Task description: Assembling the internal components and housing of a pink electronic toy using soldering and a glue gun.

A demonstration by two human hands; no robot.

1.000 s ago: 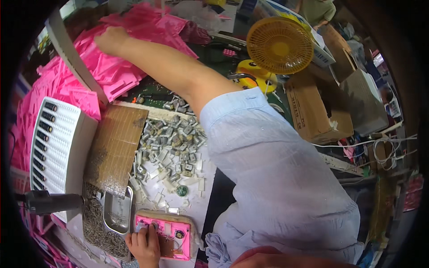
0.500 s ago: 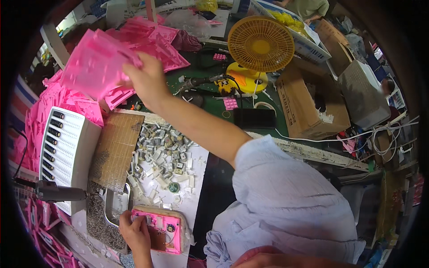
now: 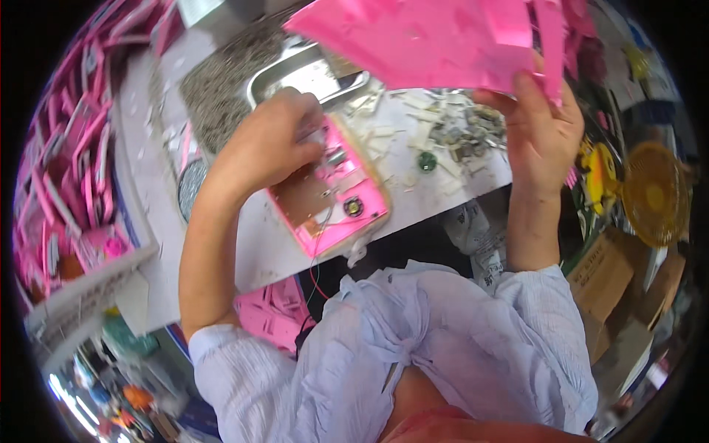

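Note:
A large pink plastic panel (image 3: 428, 48) is raised over the work table, its near corner gripped between the thumb and fingers of my right hand (image 3: 543, 129). My left hand (image 3: 273, 140) has its fingers curled at the left end of an open pink casing (image 3: 365, 193); what its fingertips pinch is hidden. The casing lies on a pale pad and contains a brown board, a round dark part (image 3: 353, 207) and thin wires. One red wire trails over the table's front edge.
Behind the casing are a metal tray (image 3: 258, 90), a heap of small screws (image 3: 214, 92) and scattered white and grey parts (image 3: 461, 133). A box (image 3: 88, 284) of pink pieces stands left. At right are a yellow fan (image 3: 656, 193) and a cardboard box (image 3: 609, 269).
The view has swung left and down. My right hand has brought the pink panel from the far pile toward the casing. My left hand stays at the casing.

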